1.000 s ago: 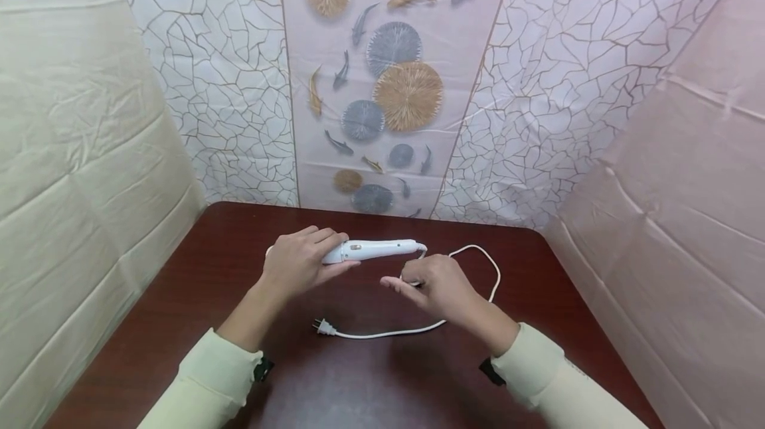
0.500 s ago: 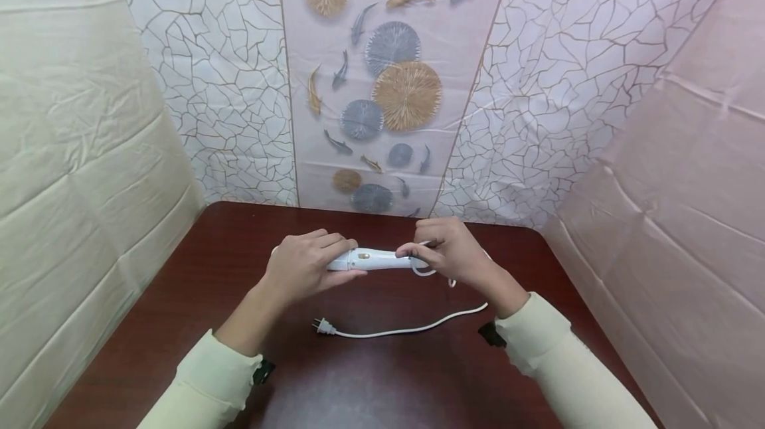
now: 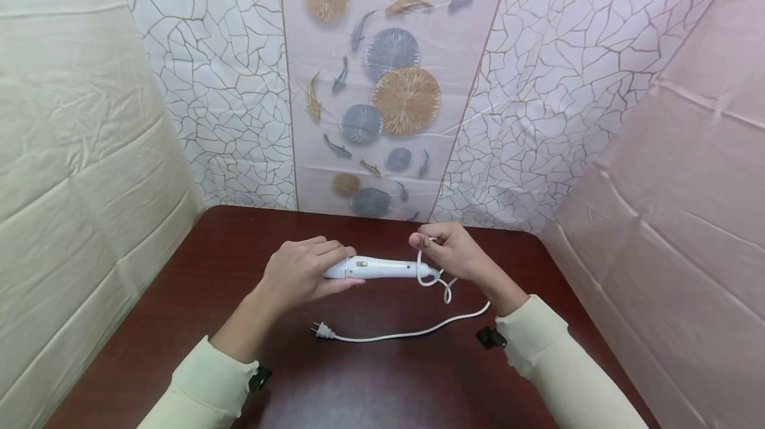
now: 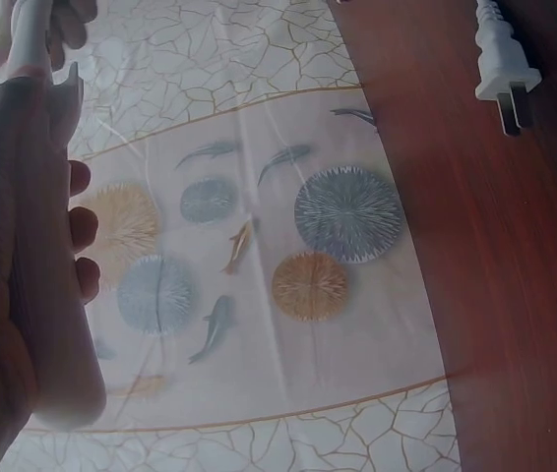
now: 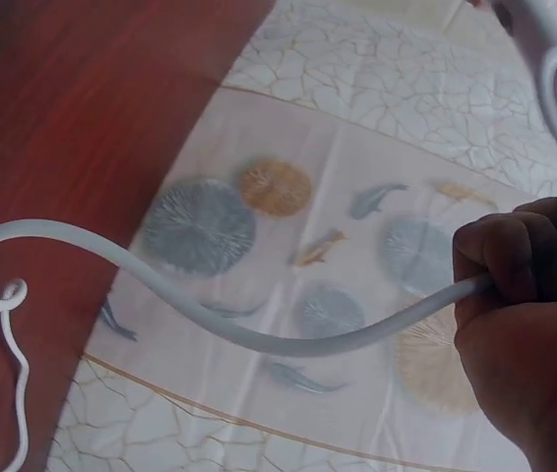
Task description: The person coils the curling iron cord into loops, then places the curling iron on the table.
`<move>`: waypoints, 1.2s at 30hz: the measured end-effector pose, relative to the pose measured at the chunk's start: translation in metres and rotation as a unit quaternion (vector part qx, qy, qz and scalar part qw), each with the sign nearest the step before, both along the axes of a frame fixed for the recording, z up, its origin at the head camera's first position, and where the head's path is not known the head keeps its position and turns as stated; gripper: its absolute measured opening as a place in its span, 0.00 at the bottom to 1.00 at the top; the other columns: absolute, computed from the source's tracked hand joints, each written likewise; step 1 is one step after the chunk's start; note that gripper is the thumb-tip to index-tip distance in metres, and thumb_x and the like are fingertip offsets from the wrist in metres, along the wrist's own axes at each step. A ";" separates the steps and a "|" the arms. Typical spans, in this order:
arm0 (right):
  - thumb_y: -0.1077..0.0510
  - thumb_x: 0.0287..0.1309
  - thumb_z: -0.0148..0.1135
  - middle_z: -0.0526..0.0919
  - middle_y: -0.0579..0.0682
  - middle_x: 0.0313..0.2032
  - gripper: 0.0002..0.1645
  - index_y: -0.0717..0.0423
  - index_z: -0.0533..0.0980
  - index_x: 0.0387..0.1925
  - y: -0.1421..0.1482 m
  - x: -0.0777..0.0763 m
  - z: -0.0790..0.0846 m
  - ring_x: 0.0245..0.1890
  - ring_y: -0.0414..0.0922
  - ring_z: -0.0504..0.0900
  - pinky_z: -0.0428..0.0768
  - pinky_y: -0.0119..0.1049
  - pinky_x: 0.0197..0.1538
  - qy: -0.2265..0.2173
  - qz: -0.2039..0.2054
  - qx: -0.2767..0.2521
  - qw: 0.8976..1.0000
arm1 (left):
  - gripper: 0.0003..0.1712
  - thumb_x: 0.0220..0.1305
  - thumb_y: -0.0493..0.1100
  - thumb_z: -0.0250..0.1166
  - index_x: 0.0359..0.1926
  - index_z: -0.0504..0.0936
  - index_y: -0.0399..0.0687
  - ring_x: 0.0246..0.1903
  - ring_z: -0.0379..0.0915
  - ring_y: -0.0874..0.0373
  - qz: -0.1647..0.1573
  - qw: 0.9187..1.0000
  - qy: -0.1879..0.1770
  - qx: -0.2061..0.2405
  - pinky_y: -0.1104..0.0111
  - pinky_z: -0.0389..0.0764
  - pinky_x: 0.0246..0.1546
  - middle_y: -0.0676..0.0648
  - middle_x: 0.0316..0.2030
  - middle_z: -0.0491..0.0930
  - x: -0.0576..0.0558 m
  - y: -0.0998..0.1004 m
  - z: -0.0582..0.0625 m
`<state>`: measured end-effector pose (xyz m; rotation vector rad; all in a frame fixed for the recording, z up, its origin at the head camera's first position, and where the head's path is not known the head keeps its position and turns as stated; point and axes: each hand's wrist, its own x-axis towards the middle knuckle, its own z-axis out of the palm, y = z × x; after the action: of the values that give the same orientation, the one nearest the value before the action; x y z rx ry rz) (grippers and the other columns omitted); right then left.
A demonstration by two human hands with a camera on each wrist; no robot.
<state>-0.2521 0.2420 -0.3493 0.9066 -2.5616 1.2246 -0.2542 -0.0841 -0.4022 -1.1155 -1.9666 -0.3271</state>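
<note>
My left hand [image 3: 305,271] wraps around the barrel end of a white hair styling iron [image 3: 382,267], whose handle points right. In the left wrist view the iron's rounded tip [image 4: 72,398] sticks out past the palm. A white cord [image 3: 412,334] leaves the handle's right end and forms a loop [image 3: 419,263] around it. Just above that end, my right hand [image 3: 457,253] grips the cord between curled fingers and thumb. In the right wrist view a slack length of cord [image 5: 269,341] runs from the fist down to the table.
The two-pin plug [image 3: 324,331] lies on the dark red wooden table [image 3: 358,389], nearer than the iron, with its cord trailing right. Patterned cloth [image 3: 370,170] hangs behind the table's far edge. Beige cloth walls [image 3: 89,183] stand at both sides.
My right hand has carried the cord from below the handle up over its end, and a loop now surrounds it. The handle end sits slightly lower. My left hand keeps its hold.
</note>
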 end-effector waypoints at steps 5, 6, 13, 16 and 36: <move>0.48 0.82 0.63 0.61 0.38 0.18 0.32 0.51 0.65 0.19 -0.005 -0.003 -0.011 0.20 0.34 0.62 0.62 0.30 0.27 -0.015 -0.018 -0.022 0.999 | 0.29 0.55 0.66 0.84 0.50 0.92 0.54 0.29 0.83 0.61 -0.009 1.000 0.004 0.004 0.70 0.78 0.22 0.56 0.38 0.92 0.004 0.001 0.001; 0.50 0.81 0.63 0.61 0.38 0.18 0.31 0.51 0.65 0.19 -0.007 -0.004 -0.013 0.20 0.34 0.62 0.62 0.30 0.28 -0.011 -0.023 -0.030 0.999 | 0.30 0.54 0.66 0.84 0.50 0.92 0.54 0.29 0.83 0.61 -0.010 1.000 0.003 0.005 0.69 0.79 0.23 0.56 0.38 0.92 0.005 0.001 0.002; 0.43 0.84 0.54 0.64 0.39 0.24 0.29 0.54 0.70 0.25 -0.003 -0.006 -0.025 0.26 0.35 0.64 0.64 0.31 0.32 -0.033 0.011 -0.070 0.997 | 0.29 0.52 0.64 0.86 0.49 0.92 0.54 0.32 0.87 0.61 -0.024 0.999 -0.008 0.022 0.68 0.82 0.26 0.55 0.38 0.92 0.005 0.001 0.002; 0.42 0.85 0.50 0.68 0.40 0.28 0.29 0.59 0.72 0.30 0.003 -0.005 -0.031 0.29 0.36 0.67 0.68 0.31 0.36 -0.071 0.045 -0.099 0.992 | 0.29 0.53 0.63 0.86 0.49 0.92 0.54 0.32 0.87 0.61 -0.026 0.999 -0.014 0.026 0.68 0.83 0.27 0.56 0.37 0.92 0.004 0.000 0.001; 0.57 0.80 0.60 0.74 0.38 0.28 0.13 0.58 0.80 0.35 -0.004 -0.003 -0.068 0.27 0.35 0.69 0.70 0.31 0.34 -0.029 -0.019 -0.110 0.993 | 0.28 0.58 0.66 0.81 0.50 0.92 0.53 0.30 0.86 0.60 0.000 1.000 -0.004 0.031 0.67 0.80 0.22 0.56 0.36 0.91 0.001 -0.003 0.000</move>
<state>-0.2549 0.2378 -0.4177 0.7832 -2.4113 1.5063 -0.2530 -0.0874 -0.4024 -1.0760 -1.9502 -0.3893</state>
